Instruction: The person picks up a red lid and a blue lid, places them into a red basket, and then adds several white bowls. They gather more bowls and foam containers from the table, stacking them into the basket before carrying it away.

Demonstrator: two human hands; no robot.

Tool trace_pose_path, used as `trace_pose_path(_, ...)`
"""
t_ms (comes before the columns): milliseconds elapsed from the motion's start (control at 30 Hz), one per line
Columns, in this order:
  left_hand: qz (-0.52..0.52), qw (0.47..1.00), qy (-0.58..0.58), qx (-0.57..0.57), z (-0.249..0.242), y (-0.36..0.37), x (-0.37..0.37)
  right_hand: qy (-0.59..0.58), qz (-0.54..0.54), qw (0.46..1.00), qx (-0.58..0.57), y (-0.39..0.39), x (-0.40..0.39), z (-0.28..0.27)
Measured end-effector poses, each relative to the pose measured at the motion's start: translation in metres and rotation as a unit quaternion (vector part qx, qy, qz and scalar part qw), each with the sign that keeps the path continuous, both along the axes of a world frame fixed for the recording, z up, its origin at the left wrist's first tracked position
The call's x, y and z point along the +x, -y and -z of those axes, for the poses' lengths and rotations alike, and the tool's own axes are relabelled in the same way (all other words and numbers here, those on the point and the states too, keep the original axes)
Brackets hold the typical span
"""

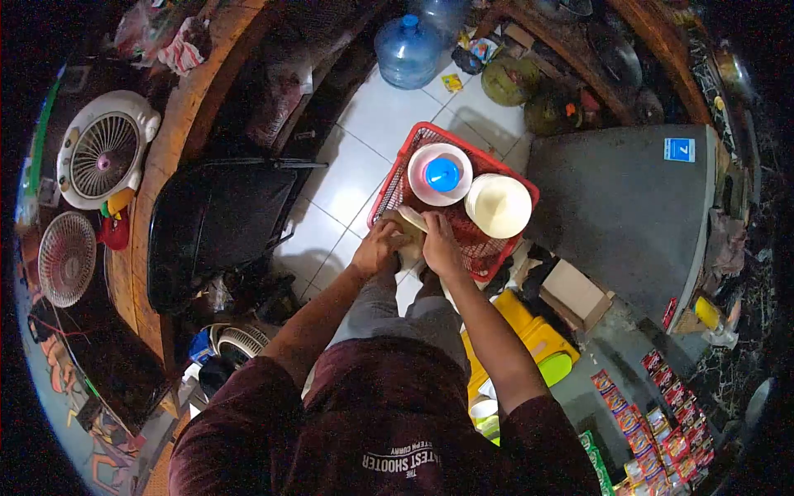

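Note:
Close in front of my body, my left hand (383,246) and my right hand (441,245) are closed on a pale thing with a whitish curved edge (412,217). Its lower part looks tan between my fingers, and I cannot tell its kind. Both hands are at the near left edge of a red plastic basket (423,130). Inside the basket, a white bowl (416,176) holds a blue round item (442,175). To its right sits a stack of cream bowls (502,207), nearest to my right hand.
Beyond the basket stand a blue water jug (408,54) and green coconuts (509,80). At left is a black chair (219,231). A grey cabinet (616,207) flanks the right side, with an open cardboard box (575,293) and yellow containers (529,335) near my right arm.

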State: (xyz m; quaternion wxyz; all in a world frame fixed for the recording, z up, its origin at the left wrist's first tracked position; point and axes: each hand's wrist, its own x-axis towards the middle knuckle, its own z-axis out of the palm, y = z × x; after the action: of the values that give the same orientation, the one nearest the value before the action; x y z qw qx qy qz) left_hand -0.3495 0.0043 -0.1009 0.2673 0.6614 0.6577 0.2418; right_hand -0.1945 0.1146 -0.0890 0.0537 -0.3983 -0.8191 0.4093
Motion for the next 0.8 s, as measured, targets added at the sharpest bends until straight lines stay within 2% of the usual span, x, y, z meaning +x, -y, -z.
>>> trace_pose_path(67,0.011,0.999,0.038,0.010,0.006,-0.001,-0.004,-0.031,0.002,0.999,0.015,0.005,-0.006,0.005)
trace_pose_path(133,0.003,0.991,0.133,0.031,0.014,-0.004,-0.005,-0.023,0.009,0.999,0.024,0.010,-0.010,0.002)
trace_pose_path(200,0.004,0.991,0.133,0.030,0.005,-0.004,-0.009,-0.032,0.001,0.998,-0.050,0.012,-0.010,-0.004)
trace_pose_path(267,-0.038,0.992,0.079,-0.096,-0.005,-0.001,-0.016,-0.024,-0.003,0.998,-0.058,0.013,-0.010,-0.007)
trace_pose_path(367,-0.079,0.987,0.075,-0.117,-0.019,-0.003,-0.027,-0.033,-0.015,0.997,-0.063,0.015,-0.006,-0.002)
trace_pose_path(433,-0.084,0.988,0.097,-0.090,-0.031,-0.007,-0.028,-0.055,-0.026,0.996,-0.060,0.019,-0.002,0.005)
trace_pose_path(467,-0.090,0.987,0.117,-0.063,-0.034,-0.008,-0.030,-0.030,-0.025,0.997,-0.064,0.021,0.000,0.005)
trace_pose_path(533,-0.055,0.994,0.088,-0.031,-0.027,-0.007,-0.035,-0.006,-0.025,0.997,-0.067,0.023,0.001,0.006)
trace_pose_path(600,-0.008,0.989,0.132,-0.073,-0.020,-0.006,-0.036,-0.015,-0.025,0.996,-0.085,0.023,0.001,0.002)
trace_pose_path(733,-0.012,0.992,0.115,-0.057,-0.004,-0.002,-0.036,-0.040,-0.043,0.996,-0.072,0.020,0.002,-0.027)
trace_pose_path(800,-0.019,0.988,0.111,-0.103,-0.004,-0.002,-0.036,0.051,-0.065,0.992,-0.091,0.021,0.005,-0.032)
